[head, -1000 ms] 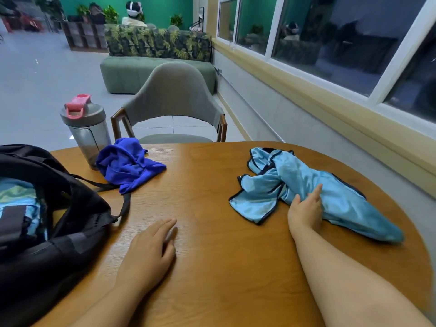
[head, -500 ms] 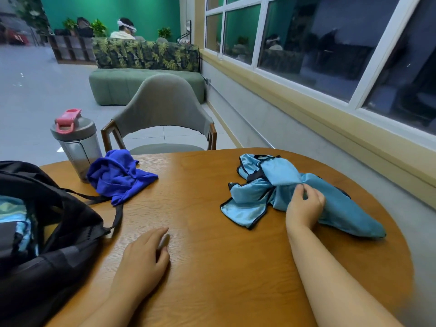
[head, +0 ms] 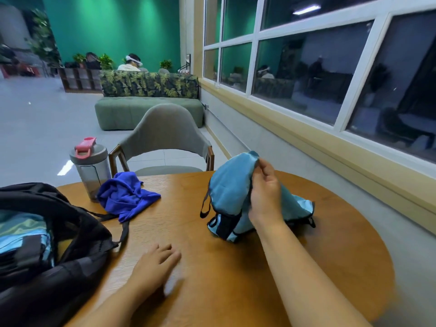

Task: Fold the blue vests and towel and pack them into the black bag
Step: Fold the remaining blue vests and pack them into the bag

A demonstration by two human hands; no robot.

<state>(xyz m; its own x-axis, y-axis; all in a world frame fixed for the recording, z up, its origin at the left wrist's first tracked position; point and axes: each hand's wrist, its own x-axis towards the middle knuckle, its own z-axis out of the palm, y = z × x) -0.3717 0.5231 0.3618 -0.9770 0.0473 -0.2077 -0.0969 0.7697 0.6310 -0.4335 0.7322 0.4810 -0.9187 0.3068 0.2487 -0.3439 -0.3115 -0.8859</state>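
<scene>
Spanning the lower frame, the round bench shows a warm, smooth wood grain. At nine o'clock the black bag, soft woven fabric slumped on the bench edge, gapes open; folded light blue and pale green cloth with dark trim lies inside it. At two o'clock from the bench's middle, the light blue vest, glossy with black piping and loops, is partly lifted, its lower part bunched on the wood. At eleven o'clock the royal blue towel sits crumpled, matte and soft, touching a translucent grey shaker bottle with a pink flip cap. The right hand is raised, palm toward the vest, its fingers pinching the vest's upper edge. The left hand rests palm down near six o'clock, fingers relaxed and slightly spread, somewhat blurred.
</scene>
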